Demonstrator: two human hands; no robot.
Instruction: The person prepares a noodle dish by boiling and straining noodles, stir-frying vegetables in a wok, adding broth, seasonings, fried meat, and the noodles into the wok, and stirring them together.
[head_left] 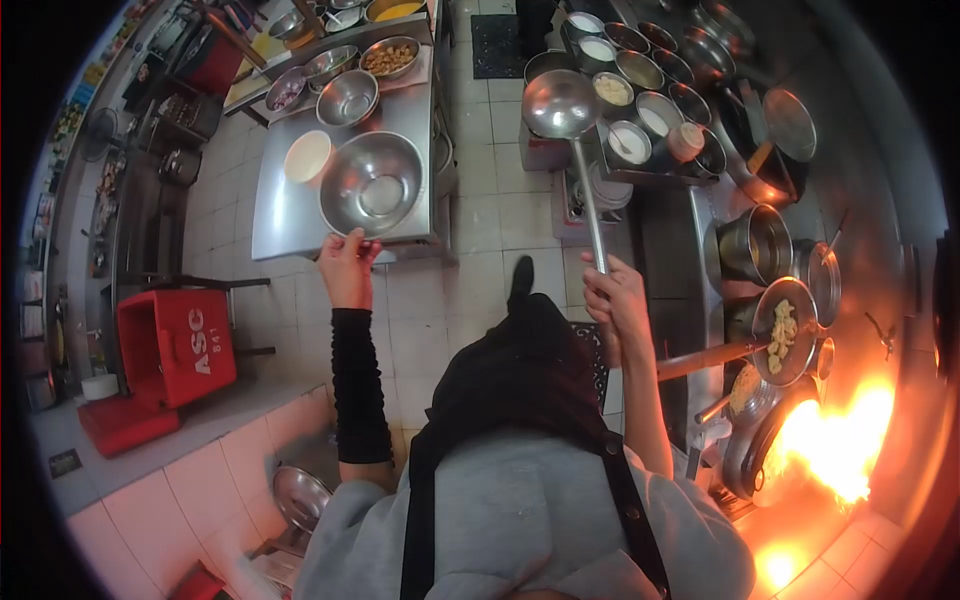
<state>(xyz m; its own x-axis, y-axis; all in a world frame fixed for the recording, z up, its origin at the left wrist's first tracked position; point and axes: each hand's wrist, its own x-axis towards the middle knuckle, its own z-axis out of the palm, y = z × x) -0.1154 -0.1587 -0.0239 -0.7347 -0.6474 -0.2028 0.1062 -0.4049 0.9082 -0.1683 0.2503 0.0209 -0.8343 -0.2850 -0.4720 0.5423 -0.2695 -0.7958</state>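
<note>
My right hand (618, 298) is wrapped around the long handle of a metal ladle (560, 104), whose round bowl is raised over the aisle near the containers on the right. At the near edge of the steel table, my left hand (348, 266) pinches the rim of a large metal mixing bowl (372, 180). That bowl looks empty inside. Beside it on the table stand a cream-coloured bowl (308, 157) and a smaller metal bowl (348, 98). Close to my right forearm, a long-handled strainer (783, 330) holding pale yellow pieces rests over a pot.
Large flames (840, 440) burn at the stove on the lower right. Pots (755, 245) and a wok (755, 460) line that side. Several containers of white and other ingredients (630, 142) stand ahead right. A red box (190, 345) lies open on the left.
</note>
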